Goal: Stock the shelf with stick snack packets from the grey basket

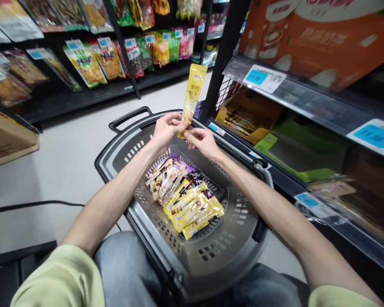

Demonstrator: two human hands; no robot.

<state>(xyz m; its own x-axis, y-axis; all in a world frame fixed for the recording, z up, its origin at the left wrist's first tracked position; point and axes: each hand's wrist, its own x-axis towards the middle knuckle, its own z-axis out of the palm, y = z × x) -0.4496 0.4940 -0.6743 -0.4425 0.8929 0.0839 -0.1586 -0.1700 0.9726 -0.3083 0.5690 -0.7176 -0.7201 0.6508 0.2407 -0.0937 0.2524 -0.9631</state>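
Observation:
A long yellow sachet stands nearly upright above the far end of a grey shopping basket. My left hand pinches its lower part from the left. From the right, my right hand grips the bottom end between thumb and fingers. Below my hands, several yellow sachets lie in a pile inside the basket. Beige sachets lie to their left, and dark purple ones are partly hidden behind them.
Black shelving with hanging snack bags stands at the back left. On the right, a shelf holds orange boxes, with a yellow tray of sachets and a green box below. A cardboard box is at the left.

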